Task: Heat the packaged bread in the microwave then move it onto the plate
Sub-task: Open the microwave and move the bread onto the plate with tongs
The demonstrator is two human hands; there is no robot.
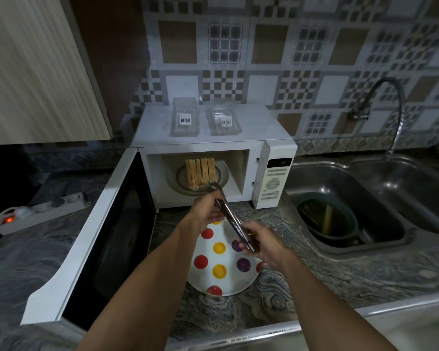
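Microwave (271, 158) at counter back, door (107, 239) swung open, bread (200, 173) on its turntable. Plate (221, 272) at front edge. Your right hand (264, 245) grips tongs (235, 224); left hand (205, 211) curls around their middle.

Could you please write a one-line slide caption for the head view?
Both hands steady metal tongs reaching toward bread slices inside the open microwave, above a polka-dot plate.

The one camera sits on my head, looking forward and steeply down over my forearms. It is close above the surface (302, 269), facing the open microwave (213, 148) and tiled wall, wide-angled.
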